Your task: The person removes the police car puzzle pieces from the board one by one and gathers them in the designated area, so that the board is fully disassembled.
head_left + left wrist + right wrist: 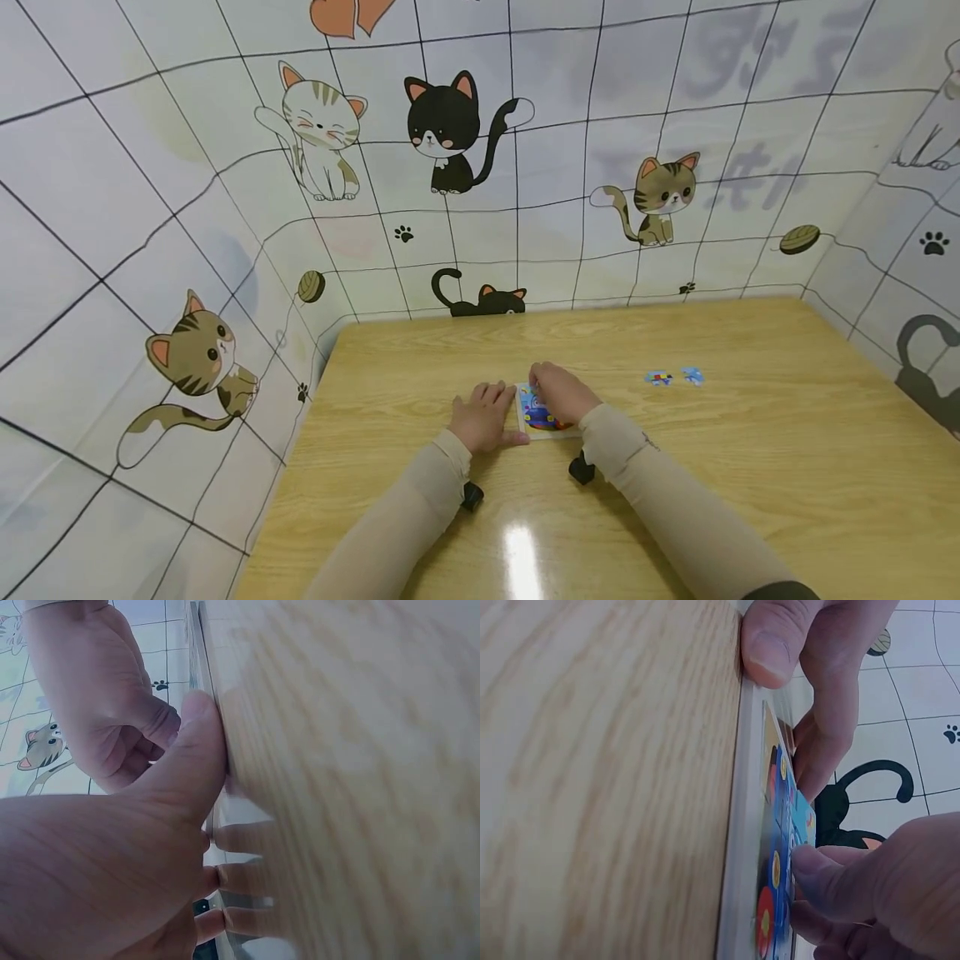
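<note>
Blue and red picture parts fill the puzzle board [551, 434], and over it the right hand [564, 394] has its fingers curled, thumb and fingertips close together at the surface; whether they pinch a piece or only press, I cannot tell. The left hand [483, 417] is loosely spread: its thumb lies along the near edge of the board and its fingers by the left edge, probably so the board does not slide. This hand does not close around anything. Both forearms come from the person's side of the board and lean inward, the right wrist bent over its right part. To the right of the board, well apart, two loose pieces [659, 378] lie on the wooden table [750, 467], perhaps kept there within easy reach.
</note>
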`<control>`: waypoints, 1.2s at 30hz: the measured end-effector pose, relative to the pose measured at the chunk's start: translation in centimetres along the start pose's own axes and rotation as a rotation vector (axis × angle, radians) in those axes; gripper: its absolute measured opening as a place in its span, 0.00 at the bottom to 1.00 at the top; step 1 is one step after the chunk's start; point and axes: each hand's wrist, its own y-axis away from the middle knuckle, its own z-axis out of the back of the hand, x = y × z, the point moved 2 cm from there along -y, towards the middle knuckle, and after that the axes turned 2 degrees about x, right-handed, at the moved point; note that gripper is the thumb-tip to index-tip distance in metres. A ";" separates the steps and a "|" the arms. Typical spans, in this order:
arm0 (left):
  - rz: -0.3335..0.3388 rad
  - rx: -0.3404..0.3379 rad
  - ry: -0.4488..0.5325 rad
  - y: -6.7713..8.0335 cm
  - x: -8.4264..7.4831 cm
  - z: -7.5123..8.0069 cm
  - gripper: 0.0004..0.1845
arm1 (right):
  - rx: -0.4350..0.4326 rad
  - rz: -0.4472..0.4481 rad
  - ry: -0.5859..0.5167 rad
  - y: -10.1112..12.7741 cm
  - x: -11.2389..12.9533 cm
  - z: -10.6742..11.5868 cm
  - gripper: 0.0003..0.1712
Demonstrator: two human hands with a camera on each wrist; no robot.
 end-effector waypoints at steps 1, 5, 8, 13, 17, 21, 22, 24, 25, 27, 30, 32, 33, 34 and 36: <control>0.000 -0.003 -0.001 0.0 0.0 0.0 0.49 | -0.006 0.001 -0.003 -0.1 0.0 0.0 0.06; 0.000 -0.007 -0.006 0.0 0.1 0.1 0.49 | -0.005 0.005 0.006 -0.1 -0.2 0.0 0.11; -0.003 -0.005 -0.003 0.0 0.1 -0.1 0.49 | 0.002 0.000 -0.042 0.0 -0.3 0.2 0.11; -0.004 -0.002 0.009 -0.1 0.3 -0.3 0.49 | 0.007 0.010 -0.148 0.1 -0.4 0.7 0.11; -0.004 -0.007 0.024 -0.2 0.3 -0.2 0.49 | 0.024 0.030 -0.177 0.1 -0.5 0.9 0.13; -0.001 0.000 0.023 -0.2 0.3 -0.3 0.49 | 0.035 0.031 -0.201 0.0 -0.6 0.9 0.13; 0.000 0.001 0.018 -0.2 0.3 -0.3 0.49 | 0.036 0.028 -0.204 0.0 -0.6 0.9 0.13; 0.003 0.003 0.015 -0.2 0.3 -0.3 0.49 | 0.040 0.021 -0.205 -0.1 -0.7 0.9 0.13; 0.004 0.003 0.016 -0.2 0.2 -0.3 0.49 | 0.043 0.017 -0.203 -0.1 -0.7 0.8 0.13; 0.003 0.003 0.019 -0.2 0.2 -0.2 0.49 | 0.052 0.010 -0.199 -0.2 -0.8 0.8 0.13; 0.000 0.003 0.028 -0.1 0.2 -0.1 0.49 | 0.051 0.007 -0.194 -0.1 -1.0 0.7 0.14; 0.001 0.005 0.029 -0.1 0.2 0.0 0.49 | 0.036 0.015 -0.189 -0.1 -1.1 0.6 0.14; 0.002 0.005 0.026 -0.1 0.2 -0.1 0.49 | 0.026 0.025 -0.183 0.0 -1.1 0.5 0.14; 0.004 0.005 0.023 -0.1 0.2 -0.1 0.49 | 0.016 0.033 -0.180 0.0 -1.1 0.4 0.14; 0.005 0.006 0.015 -0.2 0.2 -0.3 0.49 | -0.003 0.049 -0.167 0.1 -1.1 0.2 0.13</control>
